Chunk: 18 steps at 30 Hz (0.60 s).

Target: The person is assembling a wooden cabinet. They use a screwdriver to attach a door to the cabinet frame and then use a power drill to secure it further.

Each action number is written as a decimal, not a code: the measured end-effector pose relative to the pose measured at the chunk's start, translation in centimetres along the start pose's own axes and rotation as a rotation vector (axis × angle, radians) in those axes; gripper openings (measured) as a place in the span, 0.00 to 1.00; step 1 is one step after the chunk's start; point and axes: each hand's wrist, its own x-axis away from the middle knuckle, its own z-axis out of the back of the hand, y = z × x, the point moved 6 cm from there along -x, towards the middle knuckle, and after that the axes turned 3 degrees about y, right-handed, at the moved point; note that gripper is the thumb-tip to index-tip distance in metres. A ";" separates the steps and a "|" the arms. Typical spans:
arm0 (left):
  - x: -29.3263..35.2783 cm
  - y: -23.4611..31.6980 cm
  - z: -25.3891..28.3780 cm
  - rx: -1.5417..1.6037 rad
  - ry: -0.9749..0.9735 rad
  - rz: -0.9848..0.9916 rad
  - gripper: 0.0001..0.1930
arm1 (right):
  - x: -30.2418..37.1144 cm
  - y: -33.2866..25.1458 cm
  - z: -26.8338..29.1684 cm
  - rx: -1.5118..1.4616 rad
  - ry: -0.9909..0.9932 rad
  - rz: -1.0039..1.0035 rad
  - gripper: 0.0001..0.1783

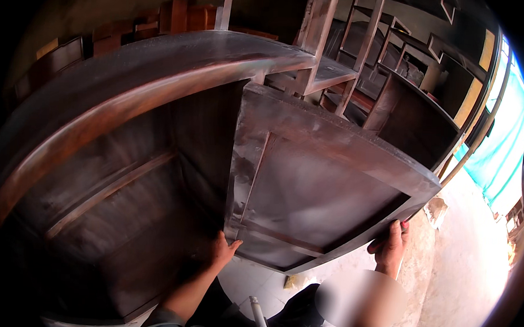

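A dark brown wooden cabinet (155, 71) with a curved top fills the left side, its inside showing. Its framed door (325, 184) stands swung out at the middle, with a recessed panel and pale, dusty smears. My left hand (226, 248) is closed on the door's lower left edge, thumb on the front face. On the lower right edge, my right hand (392, 242) has its fingers curled. A small dark and red thing (405, 224) shows at those fingers, too hidden to name. A blurred patch covers part of my right forearm.
Stacked wooden furniture frames (390, 37) stand behind the door at upper right. More brown wooden pieces (175, 16) line the back left. A turquoise sheet (502, 156) hangs at the bright right side. A cigarette (256, 312) shows at the lower edge, above the pale floor.
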 end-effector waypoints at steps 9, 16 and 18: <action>1.9 -5.0 -6.0 0.103 0.062 -0.008 0.31 | -1.9 -0.6 0.0 0.030 -0.039 0.022 0.20; 2.3 -6.4 -7.0 0.074 -0.046 0.084 0.32 | -3.1 -13.7 -0.6 0.264 0.237 0.338 0.17; 2.3 -5.7 -6.4 0.057 -0.030 0.103 0.32 | -3.1 -18.6 -6.7 -0.077 0.109 0.398 0.28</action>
